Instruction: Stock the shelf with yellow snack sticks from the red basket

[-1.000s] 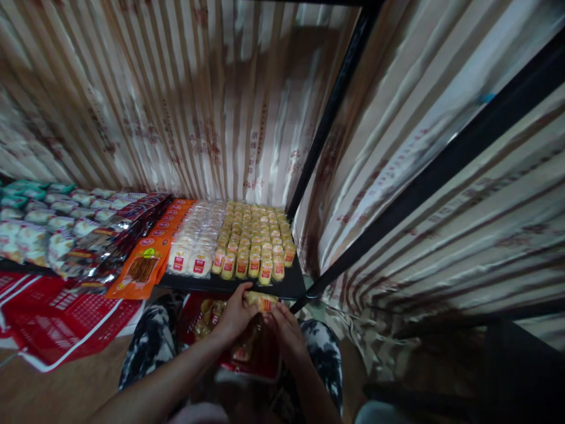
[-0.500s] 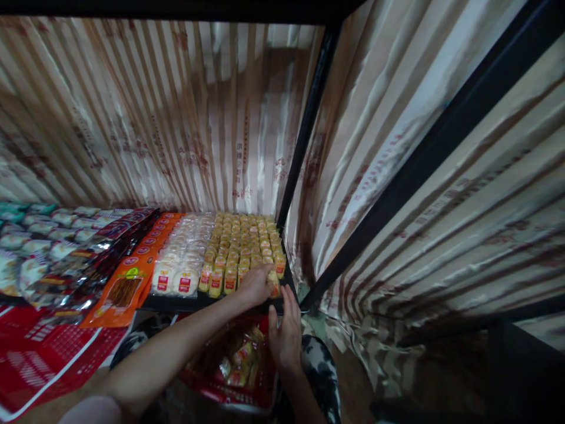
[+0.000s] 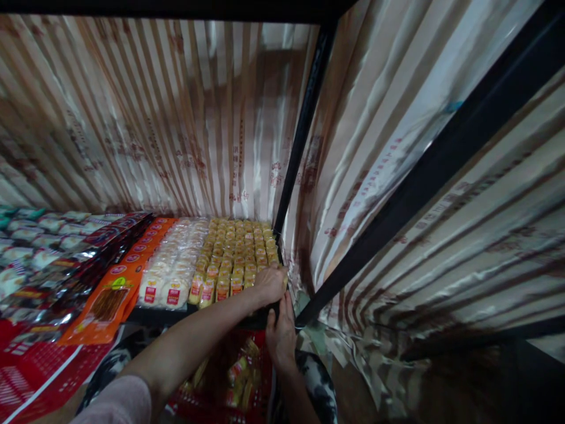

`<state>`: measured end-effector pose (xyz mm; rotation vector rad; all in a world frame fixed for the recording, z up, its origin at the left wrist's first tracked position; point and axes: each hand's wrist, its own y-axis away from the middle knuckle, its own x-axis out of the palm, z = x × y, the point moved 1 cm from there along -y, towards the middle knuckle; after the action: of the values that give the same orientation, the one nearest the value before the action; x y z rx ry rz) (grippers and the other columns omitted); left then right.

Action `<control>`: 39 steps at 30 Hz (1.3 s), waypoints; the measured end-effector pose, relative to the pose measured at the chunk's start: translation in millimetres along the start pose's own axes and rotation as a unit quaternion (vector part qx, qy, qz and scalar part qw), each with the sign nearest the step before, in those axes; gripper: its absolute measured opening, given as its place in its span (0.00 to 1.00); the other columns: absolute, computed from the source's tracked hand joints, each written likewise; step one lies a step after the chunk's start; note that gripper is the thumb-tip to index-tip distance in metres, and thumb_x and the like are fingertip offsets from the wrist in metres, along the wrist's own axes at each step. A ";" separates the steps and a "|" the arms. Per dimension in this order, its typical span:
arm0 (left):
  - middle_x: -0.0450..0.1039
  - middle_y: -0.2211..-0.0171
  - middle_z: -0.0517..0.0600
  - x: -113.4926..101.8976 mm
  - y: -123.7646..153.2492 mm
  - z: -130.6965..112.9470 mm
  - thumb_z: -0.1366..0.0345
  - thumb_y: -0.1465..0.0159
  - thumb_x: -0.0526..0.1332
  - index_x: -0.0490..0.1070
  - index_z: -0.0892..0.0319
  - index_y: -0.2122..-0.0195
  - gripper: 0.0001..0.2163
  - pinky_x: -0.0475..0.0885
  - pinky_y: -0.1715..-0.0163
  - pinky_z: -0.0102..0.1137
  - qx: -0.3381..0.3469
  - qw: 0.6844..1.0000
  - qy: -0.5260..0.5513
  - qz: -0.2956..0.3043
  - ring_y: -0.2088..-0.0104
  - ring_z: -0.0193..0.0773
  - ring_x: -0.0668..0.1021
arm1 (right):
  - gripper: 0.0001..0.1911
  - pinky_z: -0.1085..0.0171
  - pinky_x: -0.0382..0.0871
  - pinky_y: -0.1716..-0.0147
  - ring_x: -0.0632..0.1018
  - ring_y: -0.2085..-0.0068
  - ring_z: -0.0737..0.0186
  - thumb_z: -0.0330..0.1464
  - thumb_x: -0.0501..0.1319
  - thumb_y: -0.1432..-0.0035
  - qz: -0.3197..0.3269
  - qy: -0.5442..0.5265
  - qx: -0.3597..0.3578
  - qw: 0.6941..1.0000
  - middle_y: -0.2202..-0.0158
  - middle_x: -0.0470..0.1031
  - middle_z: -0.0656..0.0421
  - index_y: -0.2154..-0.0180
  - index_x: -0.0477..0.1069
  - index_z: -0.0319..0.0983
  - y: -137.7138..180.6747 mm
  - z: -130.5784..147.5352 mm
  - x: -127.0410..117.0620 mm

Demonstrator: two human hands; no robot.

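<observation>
Small yellow wrapped snack packs point(image 3: 220, 259) stand in tight rows on the black shelf point(image 3: 154, 318), at its right end. My left hand point(image 3: 269, 285) reaches across to the front right corner of these rows. Its fingers are closed on one yellow pack, which the hand mostly hides. Just below and to the right, my right hand point(image 3: 282, 335) is open, its fingers stretched up beside the left fingertips. Under my forearms, a red basket point(image 3: 267, 377) holds several more loose yellow packs point(image 3: 241, 377).
Left of the yellow rows lie white round packaged cakes point(image 3: 172, 265), orange snack bags point(image 3: 115, 300) and dark shiny bags point(image 3: 79, 277). Another red basket point(image 3: 44, 365) is at lower left. A black post point(image 3: 304, 135) and slanted bar point(image 3: 397, 194) frame the corner, with printed sheeting point(image 3: 198, 106) behind.
My left hand has moved a little right with the yellow pack, against the corner of the rows. The right hand has followed close beneath. The view has shifted slightly.
</observation>
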<state>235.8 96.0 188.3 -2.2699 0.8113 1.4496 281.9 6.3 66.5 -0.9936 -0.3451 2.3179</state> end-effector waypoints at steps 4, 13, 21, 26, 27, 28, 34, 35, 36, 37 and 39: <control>0.68 0.53 0.62 1.2 -3.0 6.1 0.72 0.43 0.52 0.66 0.62 0.49 0.19 0.71 0.61 0.39 -0.014 1.000 -0.008 -0.006 0.58 0.50 0.76 | 0.26 0.50 0.56 0.43 0.58 0.39 0.53 0.33 0.44 0.41 -0.006 -0.015 0.011 1.000 0.41 0.57 0.41 0.43 0.57 0.28 -2.4 -0.5 0.5; 0.64 0.51 0.57 5.6 0.7 14.1 0.73 0.41 0.50 0.65 0.58 0.50 0.18 0.71 0.62 0.34 0.002 0.997 -0.075 -0.012 0.60 0.43 0.75 | 0.26 0.50 0.58 0.44 0.58 0.39 0.53 0.33 0.44 0.41 0.000 -0.023 0.012 1.000 0.40 0.57 0.45 0.42 0.57 0.31 -1.4 -7.4 10.8; 0.63 0.53 0.57 9.6 4.1 17.2 0.73 0.39 0.49 0.66 0.62 0.56 0.12 0.70 0.61 0.33 0.018 0.996 -0.089 -0.024 0.61 0.40 0.74 | 0.29 0.50 0.56 0.43 0.56 0.38 0.55 0.29 0.44 0.43 0.007 -0.015 0.000 1.000 0.38 0.54 0.46 0.39 0.50 0.31 -4.2 -9.9 17.2; 0.64 0.54 0.59 6.2 8.4 18.2 0.73 0.39 0.48 0.66 0.63 0.56 0.12 0.70 0.62 0.35 0.039 0.994 -0.096 -0.040 0.60 0.44 0.74 | 0.29 0.50 0.55 0.42 0.56 0.38 0.56 0.28 0.42 0.43 0.016 -0.021 -0.002 1.000 0.38 0.54 0.46 0.39 0.50 0.31 -5.5 -15.4 21.8; 0.64 0.54 0.58 4.7 11.2 17.6 0.73 0.39 0.48 0.65 0.63 0.55 0.12 0.70 0.61 0.35 0.047 0.993 -0.092 -0.054 0.58 0.44 0.73 | 0.29 0.50 0.55 0.43 0.56 0.38 0.55 0.28 0.43 0.44 0.015 -0.020 -0.003 1.000 0.38 0.54 0.46 0.40 0.50 0.31 -5.6 -15.9 21.3; 0.64 0.54 0.58 3.4 15.3 17.0 0.72 0.38 0.49 0.65 0.63 0.55 0.12 0.70 0.60 0.35 0.058 0.992 -0.082 -0.071 0.57 0.45 0.72 | 0.29 0.49 0.55 0.43 0.55 0.38 0.54 0.28 0.43 0.44 0.013 -0.019 -0.003 1.000 0.38 0.53 0.45 0.40 0.51 0.31 -5.6 -15.6 20.3; 0.68 0.58 0.52 21.6 81.3 25.6 0.70 0.37 0.47 0.67 0.57 0.55 0.13 0.68 0.56 0.30 0.021 0.980 0.117 -0.160 0.57 0.37 0.72 | 0.26 0.47 0.57 0.45 0.56 0.38 0.50 0.35 0.44 0.41 0.007 -0.026 -0.006 1.000 0.39 0.53 0.44 0.42 0.56 0.33 8.2 7.2 5.8; 0.69 0.59 0.51 31.7 98.6 30.7 0.71 0.38 0.48 0.68 0.56 0.56 0.14 0.68 0.56 0.29 0.005 0.973 0.151 -0.174 0.58 0.36 0.72 | 0.25 0.48 0.57 0.46 0.58 0.39 0.50 0.36 0.44 0.41 -0.001 -0.037 -0.007 0.999 0.40 0.55 0.44 0.43 0.58 0.33 14.3 13.7 2.7; 0.70 0.60 0.51 43.6 116.3 37.4 0.71 0.39 0.48 0.69 0.57 0.57 0.13 0.67 0.56 0.29 -0.016 0.966 0.185 -0.181 0.59 0.36 0.72 | 0.24 0.49 0.58 0.46 0.60 0.41 0.51 0.36 0.44 0.40 -0.002 -0.050 -0.004 0.999 0.42 0.58 0.44 0.45 0.60 0.33 21.6 20.2 0.4; 0.70 0.62 0.51 56.7 133.5 46.0 0.72 0.40 0.48 0.70 0.58 0.59 0.13 0.68 0.57 0.29 -0.050 0.958 0.212 -0.186 0.60 0.36 0.72 | 0.23 0.50 0.59 0.47 0.63 0.43 0.52 0.36 0.44 0.40 0.006 -0.061 -0.002 0.998 0.45 0.62 0.43 0.47 0.62 0.33 30.1 26.2 -0.8; 0.71 0.65 0.51 83.9 162.9 68.1 0.74 0.42 0.49 0.71 0.58 0.65 0.12 0.68 0.58 0.31 -0.151 0.938 0.257 -0.179 0.62 0.36 0.73 | 0.21 0.51 0.60 0.48 0.68 0.48 0.53 0.36 0.45 0.39 0.052 -0.078 0.005 0.996 0.51 0.68 0.44 0.51 0.65 0.33 49.6 36.2 2.6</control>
<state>113.1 -18.4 88.0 -2.8997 0.2737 0.8705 233.7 -31.8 67.9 -0.8450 -0.3522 2.4959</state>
